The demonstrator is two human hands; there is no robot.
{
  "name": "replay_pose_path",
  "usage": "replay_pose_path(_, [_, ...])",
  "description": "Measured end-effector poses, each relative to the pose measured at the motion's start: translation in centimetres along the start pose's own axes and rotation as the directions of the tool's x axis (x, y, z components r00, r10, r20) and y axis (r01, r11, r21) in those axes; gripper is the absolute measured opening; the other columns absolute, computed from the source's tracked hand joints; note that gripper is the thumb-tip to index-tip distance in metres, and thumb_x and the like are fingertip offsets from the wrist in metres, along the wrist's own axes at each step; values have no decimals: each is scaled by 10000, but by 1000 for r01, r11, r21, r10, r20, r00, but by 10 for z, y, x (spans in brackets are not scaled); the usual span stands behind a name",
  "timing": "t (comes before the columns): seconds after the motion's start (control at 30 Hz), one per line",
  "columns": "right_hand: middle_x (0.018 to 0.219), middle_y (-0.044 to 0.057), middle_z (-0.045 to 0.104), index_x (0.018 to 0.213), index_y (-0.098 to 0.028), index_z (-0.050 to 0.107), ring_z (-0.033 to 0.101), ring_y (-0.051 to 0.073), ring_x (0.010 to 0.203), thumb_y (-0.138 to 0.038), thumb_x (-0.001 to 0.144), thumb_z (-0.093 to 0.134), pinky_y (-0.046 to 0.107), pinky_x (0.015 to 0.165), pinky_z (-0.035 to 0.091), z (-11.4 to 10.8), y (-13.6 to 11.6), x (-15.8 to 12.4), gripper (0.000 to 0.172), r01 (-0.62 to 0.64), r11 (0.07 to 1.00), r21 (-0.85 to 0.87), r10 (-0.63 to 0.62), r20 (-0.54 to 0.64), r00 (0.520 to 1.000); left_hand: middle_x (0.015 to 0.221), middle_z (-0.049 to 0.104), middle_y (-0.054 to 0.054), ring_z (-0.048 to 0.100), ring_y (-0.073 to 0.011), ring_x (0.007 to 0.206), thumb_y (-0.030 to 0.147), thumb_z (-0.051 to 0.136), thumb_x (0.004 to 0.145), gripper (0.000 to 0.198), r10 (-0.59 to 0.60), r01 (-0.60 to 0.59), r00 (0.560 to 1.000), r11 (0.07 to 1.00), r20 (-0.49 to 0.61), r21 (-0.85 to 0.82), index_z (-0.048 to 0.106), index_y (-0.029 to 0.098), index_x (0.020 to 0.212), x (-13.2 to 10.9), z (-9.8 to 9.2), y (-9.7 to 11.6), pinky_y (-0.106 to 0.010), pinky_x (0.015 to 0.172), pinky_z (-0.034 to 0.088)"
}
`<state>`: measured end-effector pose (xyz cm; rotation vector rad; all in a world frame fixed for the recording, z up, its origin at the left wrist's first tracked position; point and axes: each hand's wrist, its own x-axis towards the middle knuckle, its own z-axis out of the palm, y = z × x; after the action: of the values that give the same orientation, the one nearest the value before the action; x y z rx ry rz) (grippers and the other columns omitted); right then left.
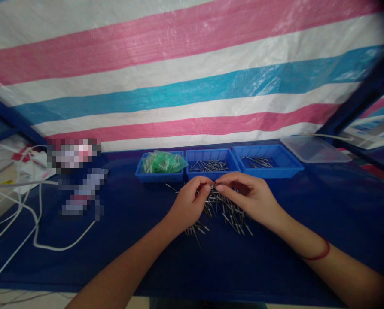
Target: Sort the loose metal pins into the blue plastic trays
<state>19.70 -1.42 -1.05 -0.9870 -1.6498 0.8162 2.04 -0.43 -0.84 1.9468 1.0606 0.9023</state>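
A loose pile of silvery blind rivets [233, 214] lies on the dark blue tabletop. Just above the pile, my left hand [191, 202] and my right hand [258, 197] meet fingertip to fingertip. Both are closed in a pinch on a small metal piece that looks like a rivet [212, 186]; the fingers cover most of it. Behind my hands, the middle blue tray [213, 153] holds many similar rivets. Fewer lie in the right blue tray [285, 161]. In the left blue tray [160, 177] sits a green plastic bag [164, 162] of small parts.
A clear plastic lid [316, 149] lies right of the trays. White cables [37, 223] tangle over the table's left side, near blurred-out items [82, 189]. A striped plastic sheet [179, 94] hangs behind the table, between blue frame posts [356, 98].
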Motion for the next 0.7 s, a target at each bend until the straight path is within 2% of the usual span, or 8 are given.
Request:
replay_pose_path(0.17, [858,32,677,878,-217,665,614,160,777,-308,818,633,284,674,500,3,-1,-1,114,-33,999,13,34,-33,999,931,623,-35,563,-148,839,252,421,937,197,36,-36,999,999,25,0,586,163,998,0,0,-2,-256,754,421])
replay_pose_path(0.4, [852,44,665,868,-210,665,610,179,791,-310,835,609,317,690,488,2,-2,-1,119,-13,995,-102,13,-1,1000,900,600,-39,552,-142,814,284,484,915,182,73,-74,997,996,37,45,603,160,976,0,0,0,-252,734,432])
replay_pose_path(0.57, [879,52,655,897,-218,668,603,181,805,-282,843,600,330,713,487,1,-3,-2,107,61,987,-147,-58,27,998,899,569,-32,529,-109,723,282,543,882,136,76,-75,996,997,-52,27,592,163,923,0,0,0,-223,644,435])
replay_pose_path(0.7, [860,44,642,934,-226,657,590,162,737,-261,854,582,306,639,481,-1,-3,0,115,100,975,-201,-99,14,995,923,553,-27,516,-92,685,250,588,846,101,97,-93,986,995,-133,35,585,171,908,0,-4,-1,-215,617,434])
